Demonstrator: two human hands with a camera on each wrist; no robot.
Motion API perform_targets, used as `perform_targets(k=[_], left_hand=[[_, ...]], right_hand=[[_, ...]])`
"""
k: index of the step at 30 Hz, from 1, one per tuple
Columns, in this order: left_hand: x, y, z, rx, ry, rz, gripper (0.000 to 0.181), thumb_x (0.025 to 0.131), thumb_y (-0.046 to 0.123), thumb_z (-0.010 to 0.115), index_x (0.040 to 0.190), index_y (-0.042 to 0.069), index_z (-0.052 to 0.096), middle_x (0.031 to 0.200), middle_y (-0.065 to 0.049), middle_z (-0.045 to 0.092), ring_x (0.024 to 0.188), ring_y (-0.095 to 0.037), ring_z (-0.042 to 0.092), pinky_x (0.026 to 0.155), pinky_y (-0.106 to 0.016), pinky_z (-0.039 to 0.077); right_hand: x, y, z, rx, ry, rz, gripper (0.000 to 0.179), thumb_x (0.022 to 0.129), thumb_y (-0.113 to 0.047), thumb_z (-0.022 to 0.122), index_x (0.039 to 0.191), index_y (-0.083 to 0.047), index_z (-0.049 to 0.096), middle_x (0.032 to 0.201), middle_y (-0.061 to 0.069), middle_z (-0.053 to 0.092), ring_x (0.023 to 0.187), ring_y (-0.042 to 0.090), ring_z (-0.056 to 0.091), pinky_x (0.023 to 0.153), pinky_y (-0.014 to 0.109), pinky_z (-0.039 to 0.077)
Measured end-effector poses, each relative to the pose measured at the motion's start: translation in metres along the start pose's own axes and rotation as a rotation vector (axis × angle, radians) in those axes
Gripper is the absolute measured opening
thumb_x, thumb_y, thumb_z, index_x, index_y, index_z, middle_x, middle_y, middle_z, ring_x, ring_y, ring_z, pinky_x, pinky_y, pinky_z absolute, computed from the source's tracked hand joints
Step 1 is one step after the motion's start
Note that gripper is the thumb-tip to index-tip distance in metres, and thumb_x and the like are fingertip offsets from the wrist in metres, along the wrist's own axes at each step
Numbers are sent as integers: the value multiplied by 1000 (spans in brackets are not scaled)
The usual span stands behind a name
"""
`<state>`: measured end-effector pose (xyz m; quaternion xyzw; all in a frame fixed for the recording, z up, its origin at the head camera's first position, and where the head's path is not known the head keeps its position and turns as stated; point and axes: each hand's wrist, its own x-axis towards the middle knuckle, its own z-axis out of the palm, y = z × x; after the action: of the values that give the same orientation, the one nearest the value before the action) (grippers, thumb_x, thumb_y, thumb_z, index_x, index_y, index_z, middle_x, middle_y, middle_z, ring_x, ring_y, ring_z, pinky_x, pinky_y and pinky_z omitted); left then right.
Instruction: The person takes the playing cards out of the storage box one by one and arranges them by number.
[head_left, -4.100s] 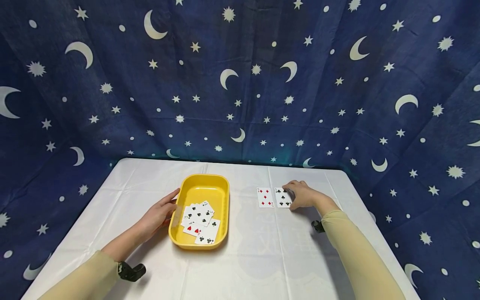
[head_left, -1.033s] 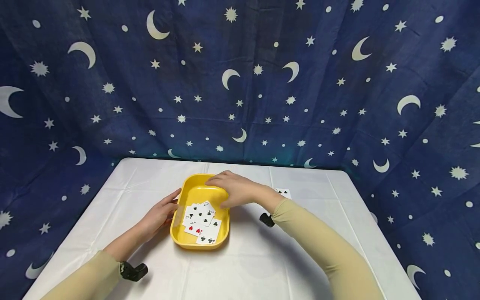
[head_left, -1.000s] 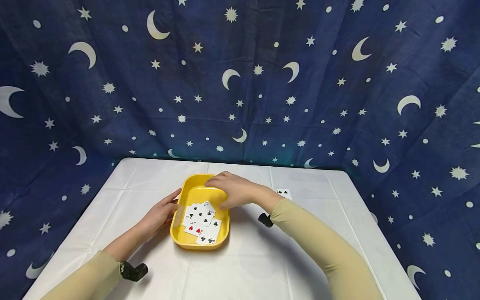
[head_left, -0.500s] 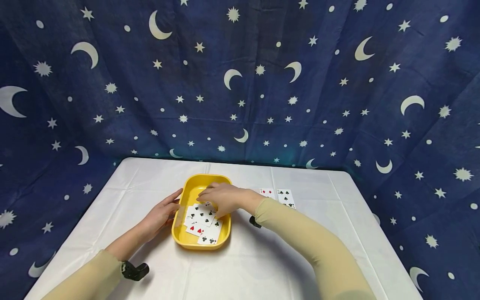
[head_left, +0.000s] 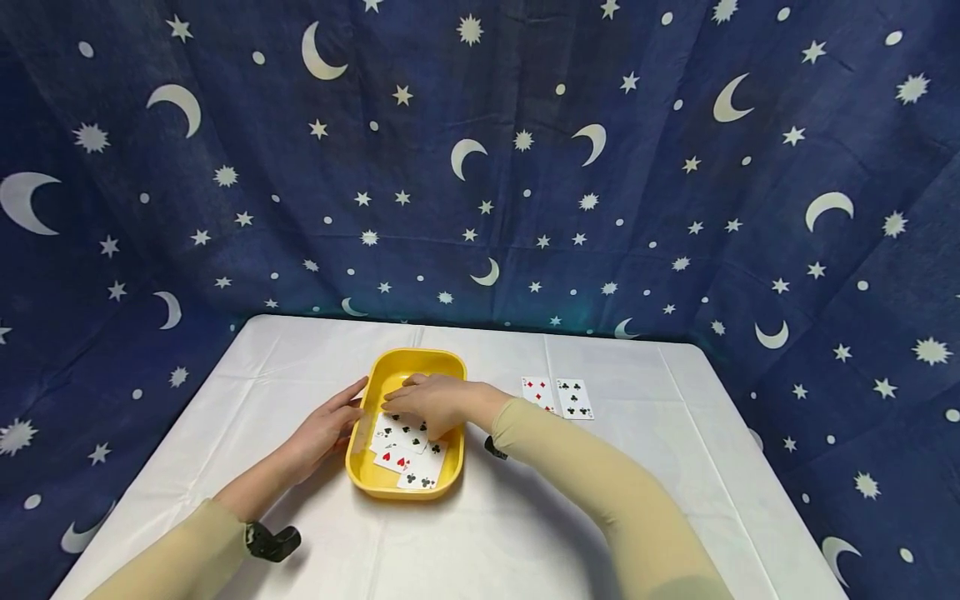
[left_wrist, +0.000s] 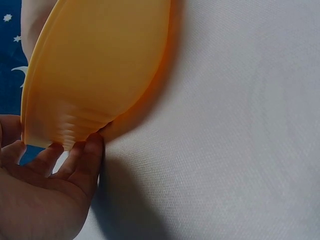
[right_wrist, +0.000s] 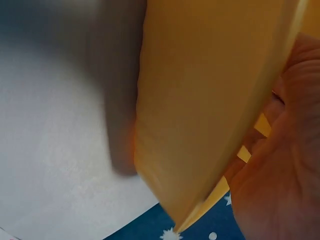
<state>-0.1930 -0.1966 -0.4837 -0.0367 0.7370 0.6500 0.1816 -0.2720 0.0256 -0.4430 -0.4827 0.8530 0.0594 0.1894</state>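
Observation:
A yellow tray (head_left: pixel 360 475) stands on the table with several face-up playing cards in its near half. A spades card (head_left: pixel 397 432) lies over a hearts card (head_left: pixel 391 458), and a clubs card (head_left: pixel 422 472) lies nearest the front. My left hand (head_left: pixel 322 429) touches the tray's left side, its fingertips (left_wrist: pixel 92 145) against the outer wall in the left wrist view. My right hand (head_left: pixel 435 404) reaches over the right rim, its fingers spread low over the far end of the spades card. Whether its fingertips touch a card is hidden.
To the right of the tray, a diamonds card (head_left: pixel 538 392) and another clubs card (head_left: pixel 575 399) lie side by side, face up on the white cloth (head_left: pixel 480 533). A dark blue curtain (head_left: pixel 525 183) with moons and stars hangs behind the table.
My right hand has left the clubs card on the table, come left across the tray's rim and sunk down to the cards inside. The left hand stays at the tray's side.

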Motion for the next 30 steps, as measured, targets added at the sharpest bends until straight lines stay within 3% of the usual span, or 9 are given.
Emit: perform_targets(k=[7,13,22,30], left_hand=[[1,-2,0,-12,-4,12,65,106,18,43,166,24,19,161,-22,33,136,-37,49,106,-46,46],[0,-2,0,-17,-4,12,66,105,18,43,166,23,19,161,-22,33,134,-35,51,105,-44,47],[-1,-1,0,-20,-8,22,66,105,17,44,166,22,19,160,-22,34,132,-35,52,101,-40,50],[-1,0,1,1,-1,13,66,105,19,44,166,24,19,160,-22,34,134,-37,50,104,-44,47]], right_hand=[[1,-6,6,-23,-8,-32,79,90,-13,73,159,-34,39,160,-20,35,152,20,25,120,37,26],[1,-5,8,-49,14,-24,83,84,-13,79,157,-31,43,154,-17,44,141,15,35,114,31,32],[-5,-1,8,-72,46,-9,84,77,-43,88,150,-25,52,138,-7,53,126,15,41,106,28,37],[-4,2,11,-39,49,-6,85,76,-39,89,151,-22,51,141,-8,52,130,16,40,109,29,36]])
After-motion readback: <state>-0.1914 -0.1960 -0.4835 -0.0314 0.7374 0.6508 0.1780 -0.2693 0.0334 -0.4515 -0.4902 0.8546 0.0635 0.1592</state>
